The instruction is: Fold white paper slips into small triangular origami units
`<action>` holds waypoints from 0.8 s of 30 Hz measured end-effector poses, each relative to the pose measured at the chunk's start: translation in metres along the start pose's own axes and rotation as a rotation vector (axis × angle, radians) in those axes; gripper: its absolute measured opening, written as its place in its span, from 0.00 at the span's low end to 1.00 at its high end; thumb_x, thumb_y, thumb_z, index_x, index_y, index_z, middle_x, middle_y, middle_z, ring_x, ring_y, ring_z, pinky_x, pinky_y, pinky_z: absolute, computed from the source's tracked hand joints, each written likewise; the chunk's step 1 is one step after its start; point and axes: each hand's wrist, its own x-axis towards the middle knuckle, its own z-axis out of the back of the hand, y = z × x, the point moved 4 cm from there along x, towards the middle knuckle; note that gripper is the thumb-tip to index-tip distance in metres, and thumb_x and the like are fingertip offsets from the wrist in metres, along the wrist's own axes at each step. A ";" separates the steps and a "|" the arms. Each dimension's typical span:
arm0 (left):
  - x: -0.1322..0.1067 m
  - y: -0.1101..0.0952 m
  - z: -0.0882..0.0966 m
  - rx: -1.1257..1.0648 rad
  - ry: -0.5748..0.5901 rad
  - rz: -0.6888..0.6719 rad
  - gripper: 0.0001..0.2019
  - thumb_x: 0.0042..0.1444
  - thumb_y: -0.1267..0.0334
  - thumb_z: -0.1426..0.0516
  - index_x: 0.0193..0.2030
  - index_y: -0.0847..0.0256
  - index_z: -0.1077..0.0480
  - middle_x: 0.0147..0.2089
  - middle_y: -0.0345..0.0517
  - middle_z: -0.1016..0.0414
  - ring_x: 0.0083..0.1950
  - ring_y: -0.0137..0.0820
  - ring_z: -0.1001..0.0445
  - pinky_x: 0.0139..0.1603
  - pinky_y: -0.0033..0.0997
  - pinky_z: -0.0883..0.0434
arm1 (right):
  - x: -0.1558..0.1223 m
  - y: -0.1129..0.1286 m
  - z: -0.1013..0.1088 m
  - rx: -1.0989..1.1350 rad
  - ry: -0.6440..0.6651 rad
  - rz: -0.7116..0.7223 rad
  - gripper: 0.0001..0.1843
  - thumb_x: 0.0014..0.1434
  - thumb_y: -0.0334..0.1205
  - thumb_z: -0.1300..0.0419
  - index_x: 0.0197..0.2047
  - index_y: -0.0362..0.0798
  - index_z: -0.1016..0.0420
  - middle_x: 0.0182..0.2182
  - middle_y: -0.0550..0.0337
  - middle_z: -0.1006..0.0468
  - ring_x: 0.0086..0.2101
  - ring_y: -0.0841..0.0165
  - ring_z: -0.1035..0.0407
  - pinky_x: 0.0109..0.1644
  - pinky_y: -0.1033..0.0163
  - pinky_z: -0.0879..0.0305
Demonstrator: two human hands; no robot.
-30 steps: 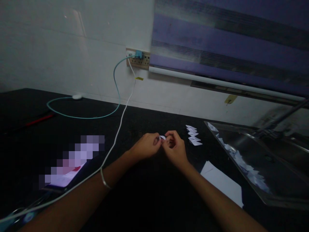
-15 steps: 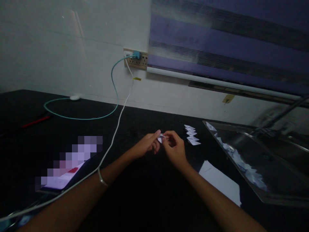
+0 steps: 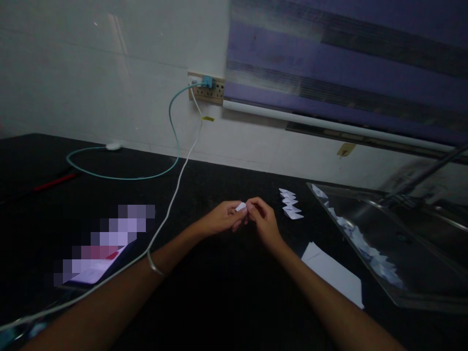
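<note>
Between my two hands, above the dark countertop, is a small folded piece of white paper (image 3: 240, 206). My left hand (image 3: 224, 217) grips it from the left, fingers behind and thumb in front. From the other side my right hand (image 3: 261, 214) pinches its right edge between thumb and fingertips. The fingers cover part of the paper, so its full shape is hidden. Right of my right hand lies a short row of folded white paper pieces (image 3: 290, 204). Closer to me, beside my right forearm, rests a stack of white paper sheets (image 3: 334, 275).
More folded paper pieces line the left rim of a metal sink (image 3: 420, 243) at right. A lit phone (image 3: 97, 268) stands at left. A white cable (image 3: 174, 197) runs down across my left forearm from the wall socket (image 3: 215, 92). A teal cable (image 3: 146, 179) curls on the counter (image 3: 204, 180).
The folded paper has turned in my fingers and shifted slightly left. My left thumb has come down from its top to its front. Both hands stay in nearly the same place.
</note>
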 end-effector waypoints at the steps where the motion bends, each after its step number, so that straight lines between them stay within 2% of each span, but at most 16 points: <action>1: -0.001 0.000 0.000 0.011 0.009 -0.006 0.20 0.64 0.48 0.49 0.33 0.64 0.32 0.22 0.36 0.36 0.23 0.23 0.37 0.26 0.22 0.39 | 0.001 -0.001 0.001 0.005 0.004 -0.014 0.08 0.60 0.43 0.41 0.34 0.47 0.30 0.25 0.65 0.31 0.24 0.72 0.35 0.28 0.66 0.39; 7: -0.002 -0.001 0.000 0.047 0.044 0.006 0.22 0.67 0.48 0.54 0.36 0.64 0.32 0.23 0.39 0.33 0.24 0.24 0.35 0.28 0.24 0.38 | 0.004 -0.003 0.002 0.072 0.002 -0.080 0.11 0.56 0.46 0.37 0.31 0.47 0.28 0.22 0.65 0.30 0.22 0.73 0.36 0.27 0.66 0.41; 12: -0.001 0.004 0.000 0.135 -0.010 0.040 0.28 0.69 0.47 0.63 0.32 0.63 0.33 0.20 0.39 0.34 0.21 0.25 0.36 0.26 0.25 0.38 | 0.004 -0.005 0.000 0.077 0.027 -0.099 0.13 0.55 0.48 0.36 0.31 0.47 0.28 0.22 0.65 0.30 0.22 0.72 0.36 0.28 0.66 0.41; 19: -0.004 0.004 0.002 0.239 -0.096 0.075 0.28 0.68 0.46 0.61 0.29 0.63 0.34 0.19 0.37 0.36 0.20 0.25 0.37 0.25 0.24 0.40 | 0.003 0.001 -0.002 -0.009 0.070 -0.040 0.14 0.58 0.50 0.38 0.32 0.47 0.29 0.23 0.65 0.31 0.23 0.72 0.36 0.29 0.66 0.40; 24: -0.006 -0.007 0.008 0.212 -0.200 0.053 0.19 0.65 0.48 0.51 0.32 0.62 0.35 0.20 0.34 0.37 0.22 0.24 0.37 0.26 0.23 0.41 | 0.003 0.001 0.003 -0.079 0.023 -0.012 0.14 0.57 0.50 0.37 0.32 0.47 0.28 0.24 0.65 0.31 0.23 0.72 0.37 0.28 0.66 0.41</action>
